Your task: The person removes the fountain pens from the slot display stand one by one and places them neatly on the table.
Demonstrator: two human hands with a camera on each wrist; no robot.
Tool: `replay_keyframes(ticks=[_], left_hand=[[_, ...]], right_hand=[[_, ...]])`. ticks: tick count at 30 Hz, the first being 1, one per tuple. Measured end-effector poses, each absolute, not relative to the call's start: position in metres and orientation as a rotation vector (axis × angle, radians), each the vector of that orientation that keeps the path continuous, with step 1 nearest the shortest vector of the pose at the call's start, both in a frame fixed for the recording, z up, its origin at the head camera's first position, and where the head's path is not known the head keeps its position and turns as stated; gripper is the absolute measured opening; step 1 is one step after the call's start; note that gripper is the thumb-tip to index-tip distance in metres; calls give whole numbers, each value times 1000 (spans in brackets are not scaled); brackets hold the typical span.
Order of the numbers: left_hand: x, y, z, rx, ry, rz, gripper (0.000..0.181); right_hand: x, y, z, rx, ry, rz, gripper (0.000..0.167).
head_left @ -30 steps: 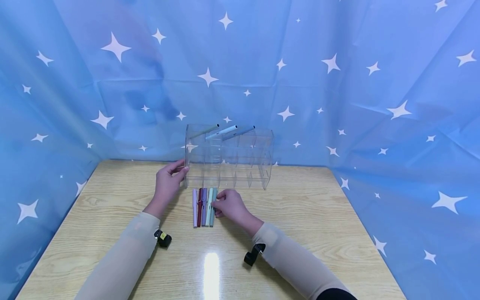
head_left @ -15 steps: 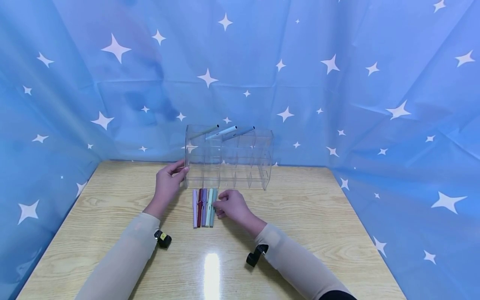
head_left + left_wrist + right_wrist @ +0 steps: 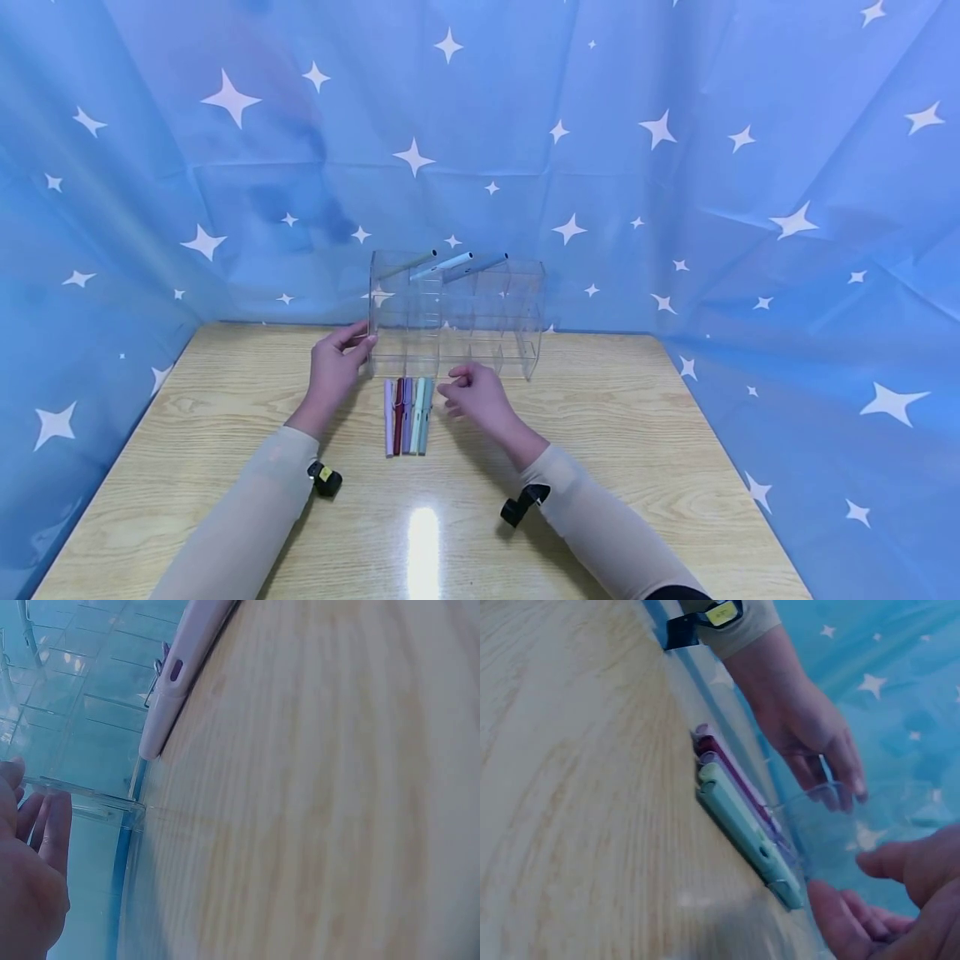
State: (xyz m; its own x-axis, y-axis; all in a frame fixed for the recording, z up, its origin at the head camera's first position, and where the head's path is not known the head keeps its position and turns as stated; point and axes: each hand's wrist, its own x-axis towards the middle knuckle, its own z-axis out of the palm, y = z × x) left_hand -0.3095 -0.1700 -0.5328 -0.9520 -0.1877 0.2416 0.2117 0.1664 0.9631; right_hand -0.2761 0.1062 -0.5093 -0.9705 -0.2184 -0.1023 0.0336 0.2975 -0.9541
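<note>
The clear compartmented rack (image 3: 487, 358) stands upright at the table's back, with three pens slanting out of its top, among them a light blue one (image 3: 453, 261). My left hand (image 3: 335, 367) holds the rack's left side between thumb and fingers; the left wrist view shows the fingers (image 3: 56, 832) at its edge. In front of the rack several pens lie side by side: lilac (image 3: 389, 421), dark red (image 3: 399, 421), purple, pale green and teal (image 3: 426, 421). Just right of the teal pen is my right hand (image 3: 483, 400), empty, thumb and fingers apart in the right wrist view (image 3: 900, 900).
A light wood table (image 3: 645, 467) spreads out on both sides of the pens. Behind it hangs a blue cloth (image 3: 600, 183) with white stars, close behind the rack. Each sleeve carries a black wrist camera, the right one (image 3: 522, 505) low over the table.
My right hand has moved off the teal pen, to the right and a little toward the rack. The row of pens stays in place, and my left hand keeps its hold on the rack.
</note>
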Motion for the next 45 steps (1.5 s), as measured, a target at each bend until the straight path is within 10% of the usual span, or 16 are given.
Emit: replay_keyframes(ticks=[45], left_hand=[[-310, -169, -533, -23, -2133, -1854, 41]], right_hand=[[-330, 139, -426, -203, 2664, -2119, 50]])
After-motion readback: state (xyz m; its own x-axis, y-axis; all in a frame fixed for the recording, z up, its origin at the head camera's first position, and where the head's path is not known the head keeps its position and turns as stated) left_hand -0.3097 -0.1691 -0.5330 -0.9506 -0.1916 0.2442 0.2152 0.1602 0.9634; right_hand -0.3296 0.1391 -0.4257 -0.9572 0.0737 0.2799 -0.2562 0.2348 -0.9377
